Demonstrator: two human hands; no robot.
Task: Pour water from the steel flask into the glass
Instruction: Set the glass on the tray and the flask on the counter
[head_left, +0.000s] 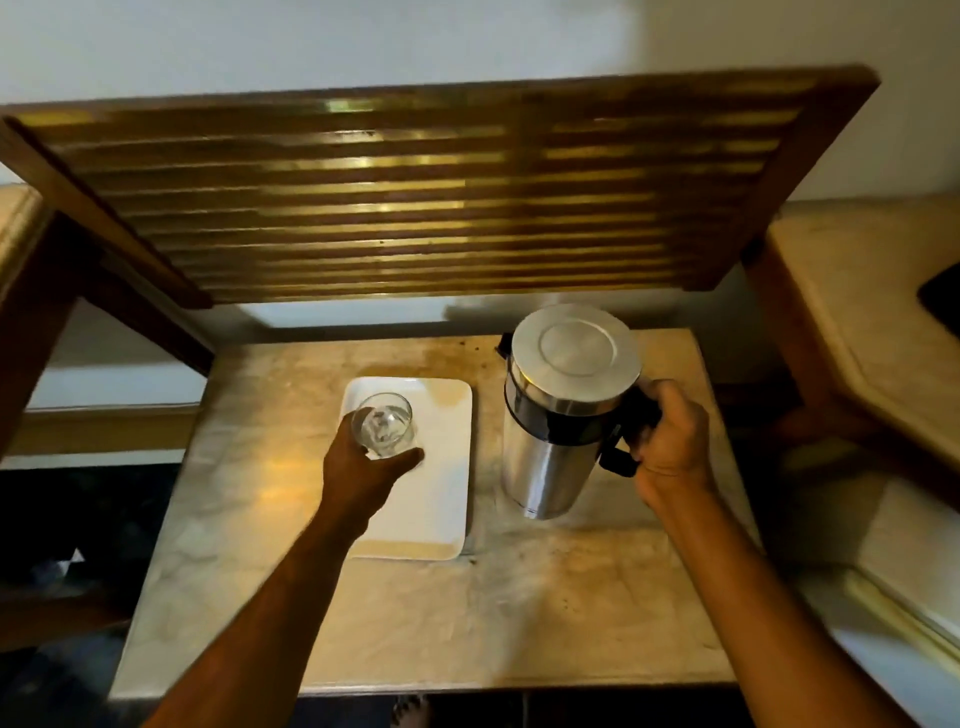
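A tall steel flask (556, 415) with a flat round lid and a black handle stands upright on the marble tabletop, right of centre. My right hand (670, 441) is wrapped around its handle. A clear drinking glass (383, 423) stands upright at the far left end of a white rectangular tray (441, 493). My left hand (363, 473) grips the glass from the near side, fingers around its lower wall. Whether the glass holds water I cannot tell.
The marble tabletop (519, 597) ends in a front edge near me. A slatted wooden rack (415, 197) overhangs the back of the table. A second marble surface (857, 291) lies to the right, and a wooden frame post (36, 322) stands at the left.
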